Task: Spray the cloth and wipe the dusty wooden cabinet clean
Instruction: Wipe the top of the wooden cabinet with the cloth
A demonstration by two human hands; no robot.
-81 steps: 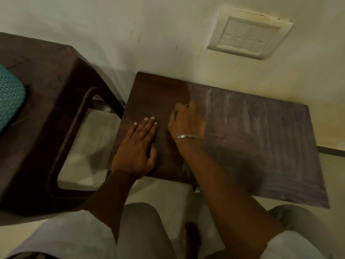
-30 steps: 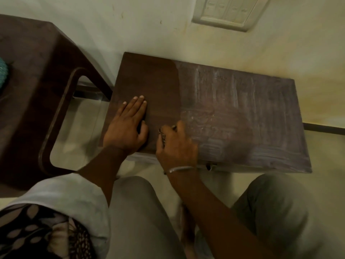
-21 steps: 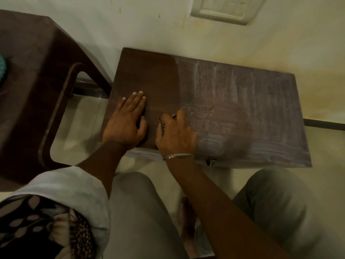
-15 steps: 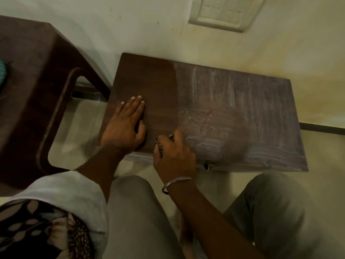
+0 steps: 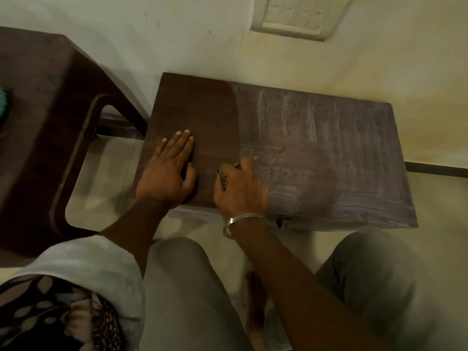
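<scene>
Pressing the cabinet [image 5: 329, 148] flat-fingered, left hand [image 5: 167, 173] lies beside right hand [image 5: 240, 193], fingers [image 5: 245, 165] curled round cloth [image 5: 223, 179].

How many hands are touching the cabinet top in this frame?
2. The left hand lies flat on the clean dark left part of the cabinet; the right hand, beside it near the front edge, is curled over a mostly hidden cloth.

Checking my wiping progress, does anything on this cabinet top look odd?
Only the cabinet top: dark and clean around the left hand, grey, dusty and streaked right of the right hand, which grips the cloth.
</scene>
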